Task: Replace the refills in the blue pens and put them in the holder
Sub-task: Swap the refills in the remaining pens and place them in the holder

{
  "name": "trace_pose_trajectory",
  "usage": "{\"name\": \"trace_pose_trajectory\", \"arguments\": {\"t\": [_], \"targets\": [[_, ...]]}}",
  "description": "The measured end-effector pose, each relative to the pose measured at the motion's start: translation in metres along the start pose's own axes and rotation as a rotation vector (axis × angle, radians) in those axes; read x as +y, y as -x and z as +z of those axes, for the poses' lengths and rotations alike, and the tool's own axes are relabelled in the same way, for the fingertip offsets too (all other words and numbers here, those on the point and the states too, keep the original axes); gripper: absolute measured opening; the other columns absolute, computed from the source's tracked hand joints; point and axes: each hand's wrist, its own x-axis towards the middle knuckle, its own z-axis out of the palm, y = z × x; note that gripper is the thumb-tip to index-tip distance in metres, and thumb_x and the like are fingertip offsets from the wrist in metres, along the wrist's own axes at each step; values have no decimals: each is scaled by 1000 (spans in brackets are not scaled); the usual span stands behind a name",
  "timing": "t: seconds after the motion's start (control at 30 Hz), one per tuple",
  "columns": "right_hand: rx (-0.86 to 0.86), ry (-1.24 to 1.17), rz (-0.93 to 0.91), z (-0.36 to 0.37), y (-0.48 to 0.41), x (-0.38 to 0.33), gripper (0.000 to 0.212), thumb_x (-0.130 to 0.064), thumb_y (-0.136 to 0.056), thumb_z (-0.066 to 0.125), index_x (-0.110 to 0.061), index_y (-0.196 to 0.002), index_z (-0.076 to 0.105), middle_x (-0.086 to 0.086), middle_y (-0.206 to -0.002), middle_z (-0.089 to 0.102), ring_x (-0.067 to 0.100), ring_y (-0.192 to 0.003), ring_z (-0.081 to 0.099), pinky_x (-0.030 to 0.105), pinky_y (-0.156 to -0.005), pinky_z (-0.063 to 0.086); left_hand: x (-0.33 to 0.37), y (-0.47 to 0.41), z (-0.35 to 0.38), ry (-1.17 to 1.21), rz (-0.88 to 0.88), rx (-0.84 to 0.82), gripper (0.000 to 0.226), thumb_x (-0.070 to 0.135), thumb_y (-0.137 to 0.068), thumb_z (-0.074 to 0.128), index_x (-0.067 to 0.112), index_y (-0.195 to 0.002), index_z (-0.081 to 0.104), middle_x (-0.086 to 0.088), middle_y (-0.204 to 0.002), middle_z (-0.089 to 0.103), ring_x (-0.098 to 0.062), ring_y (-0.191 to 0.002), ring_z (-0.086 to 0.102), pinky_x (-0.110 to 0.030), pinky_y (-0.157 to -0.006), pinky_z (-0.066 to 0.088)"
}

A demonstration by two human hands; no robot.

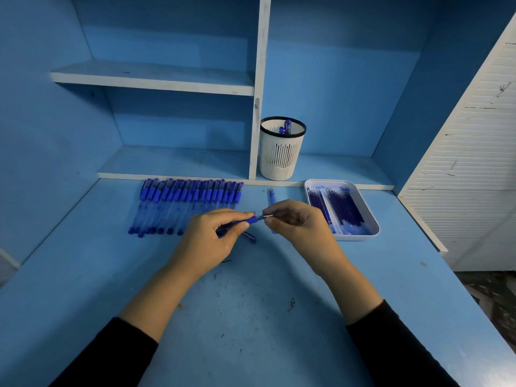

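gripping blue pen [252, 220] in left hand [215, 236], right hand [296, 222] pinching its tip, ink-flecked blue desk [251, 317], white holder [282, 152] behind

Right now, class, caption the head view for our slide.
Left hand grips a blue pen, right hand pinches its refill; pen row, refill tray and holder behind.

blue pens [185, 203] in a row, refills [339, 208] in tray, holder [282, 152] upright behind
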Motion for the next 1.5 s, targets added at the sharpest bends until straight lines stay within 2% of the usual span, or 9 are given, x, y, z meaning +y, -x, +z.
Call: {"name": "trace_pose_trajectory", "arguments": {"t": [0.13, 0.33, 0.6, 0.8, 0.97, 1.13, 1.23, 1.37, 1.5], "targets": [[41, -91, 38, -5, -1, -3, 15, 2, -83, 69, -12, -88, 73, 3, -87, 74, 9, -78, 66, 15, -71, 49, -1, -2, 0, 19, -36, 11, 24, 10, -87, 72, 23, -106, 75, 17, -100, 71, -3, -90, 68, -16, -79, 53], [90, -177, 61, -10, -3, -3, 16, 2, -82, 69, -9, -92, 74, 3, -90, 74, 11, -86, 67, 29, -91, 51, -3, -2, -2, 25, -51, 14, 26, 11, -87, 72, 27, -107, 74, 13, -100, 72, -4, -90, 67, -17, -81, 53], [32, -137, 54, -6, -2, -3, 15, 1, -83, 68, -12, -89, 73, 4, -85, 73, 9, -78, 66, 17, -74, 51, -4, -1, -1, 7, -18, -60, 37, 10, -90, 69, 35, -116, 68, 15, -104, 69, -6, -91, 65, -16, -84, 52], [17, -111, 48, -6, -3, -2, 16, 0, -84, 68, -14, -89, 73, 9, -89, 73, 13, -80, 66, 19, -75, 51, -7, -2, 2, -45, 63, -159, 41, 8, -93, 63, 34, -124, 66, 7, -82, 52, -17, -60, 44, -22, -56, 40], [-2, -107, 38, -7, -3, -2, 15, -2, -85, 67, -14, -89, 73, 8, -86, 73, 13, -78, 65, 20, -75, 51, -5, -2, 2, 54, 2, -204, 41, 5, -94, 60, 35, -121, 67, 7, -83, 53, -15, -55, 38, -19, -55, 36], [59, -135, 21, -10, -5, -3, 12, -2, -86, 66, -10, -94, 72, 6, -84, 71, 12, -79, 65, 31, -85, 52, -11, -3, 1, 106, -56, -223, 40, 11, -95, 59, 41, -120, 65, 1, -101, 63, -36, -67, 49, -40, -66, 48], [102, -166, 19, -14, -6, -3, 12, -1, -86, 66, -6, -96, 68, 7, -83, 70, 12, -77, 64, 26, -81, 54, -11, -3, -1, 88, -82, -191, 42, 8, -95, 60, 42, -119, 66, 5, -101, 62, -30, -66, 47, -27, -67, 47], [27, 142, 1, -11, -3, 3, 5, -7, -85, 69, -11, -89, 68, 0, -75, 68, 8, -67, 61, 18, -68, 51, -10, -4, -2, 55, -92, -117, 41, 7, -95, 59, 41, -118, 65, 10, -101, 63, -18, -71, 53, -20, -68, 46], [-72, 488, -40, 0, -1, 11, 3, -12, -83, 70, -15, -84, 68, -3, -73, 66, 4, -63, 56, 10, -63, 44, -10, -5, -3, 42, -90, -91, 42, 9, -96, 58, 42, -120, 64, 11, -105, 65, -18, -82, 62, -25, -69, 50]]}}
